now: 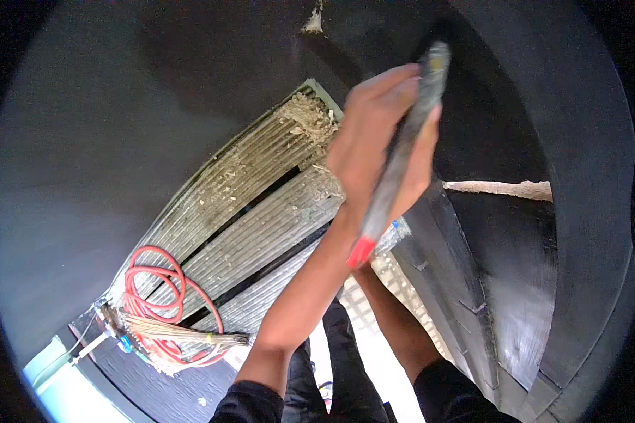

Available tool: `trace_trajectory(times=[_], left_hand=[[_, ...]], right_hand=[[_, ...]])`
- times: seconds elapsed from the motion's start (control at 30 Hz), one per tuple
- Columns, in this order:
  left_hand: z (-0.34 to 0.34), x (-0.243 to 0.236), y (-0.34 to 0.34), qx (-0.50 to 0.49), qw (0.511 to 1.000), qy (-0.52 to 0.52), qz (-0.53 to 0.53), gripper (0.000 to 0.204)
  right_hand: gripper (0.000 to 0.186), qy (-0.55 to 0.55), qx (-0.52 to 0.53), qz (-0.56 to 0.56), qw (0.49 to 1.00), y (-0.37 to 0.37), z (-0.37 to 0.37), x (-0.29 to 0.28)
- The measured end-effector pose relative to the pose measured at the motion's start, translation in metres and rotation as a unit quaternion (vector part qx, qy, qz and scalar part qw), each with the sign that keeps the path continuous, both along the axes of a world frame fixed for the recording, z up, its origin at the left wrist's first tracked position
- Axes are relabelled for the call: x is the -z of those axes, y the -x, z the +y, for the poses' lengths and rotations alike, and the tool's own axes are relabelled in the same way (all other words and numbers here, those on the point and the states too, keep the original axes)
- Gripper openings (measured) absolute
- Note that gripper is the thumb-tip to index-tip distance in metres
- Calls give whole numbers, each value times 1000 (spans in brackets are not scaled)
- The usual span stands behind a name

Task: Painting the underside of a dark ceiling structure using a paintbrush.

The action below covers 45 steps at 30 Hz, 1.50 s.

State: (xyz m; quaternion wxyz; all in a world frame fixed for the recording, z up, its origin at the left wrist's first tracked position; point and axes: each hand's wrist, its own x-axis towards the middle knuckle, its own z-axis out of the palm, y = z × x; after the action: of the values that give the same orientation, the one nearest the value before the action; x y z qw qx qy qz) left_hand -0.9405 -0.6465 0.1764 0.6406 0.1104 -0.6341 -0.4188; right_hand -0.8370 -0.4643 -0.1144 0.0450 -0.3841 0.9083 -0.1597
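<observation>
My left hand (384, 144) is raised over the ribbed planks, its fingers closed round a long grey stick-like tool (395, 166). That tool has a red lower end and a worn, pale upper end near the dark wall; motion blur hides its exact kind. Behind the left forearm and the tool's red end, my right forearm (391, 317) reaches up from the lower right. The right hand is almost wholly hidden there, so its fingers cannot be made out. A small blue spot shows just beyond the tool, too small to name.
Grey ribbed planks (261, 225), littered with crumbly debris (307, 116), taper toward the left. On them lie a coiled red hose (180, 282) and a stick broom (173, 330). Dark curved walls (120, 127) surround me. A pale strip (501, 188) crosses the right wall.
</observation>
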Motion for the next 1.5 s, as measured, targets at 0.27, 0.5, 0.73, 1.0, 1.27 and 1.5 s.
trace_trajectory(times=[0.27, 0.5, 0.73, 1.0, 1.27, 1.5], left_hand=[[-1, 30, 4, 0, 997, -26, -71, 22], [20, 5, 27, -28, 996, 83, 7, 23], [-18, 19, 6, 3, 999, 0, -49, 18], [-46, 28, 8, -25, 990, -51, -128, 21], [-35, 12, 14, 22, 991, 128, 5, 24], [-28, 22, 6, 0, 989, 147, -31, 20]], right_hand=[[76, 201, 116, -333, 914, -7, -2, 24], [72, 265, 132, -333, 895, 4, 3, 7], [67, 88, 44, -118, 988, -8, -1, 18], [68, 12, -9, 9, 1000, -13, -21, -13], [67, 29, 2, 7, 1000, -2, -9, -12], [67, 16, 5, 4, 1000, 1, -16, -27]])
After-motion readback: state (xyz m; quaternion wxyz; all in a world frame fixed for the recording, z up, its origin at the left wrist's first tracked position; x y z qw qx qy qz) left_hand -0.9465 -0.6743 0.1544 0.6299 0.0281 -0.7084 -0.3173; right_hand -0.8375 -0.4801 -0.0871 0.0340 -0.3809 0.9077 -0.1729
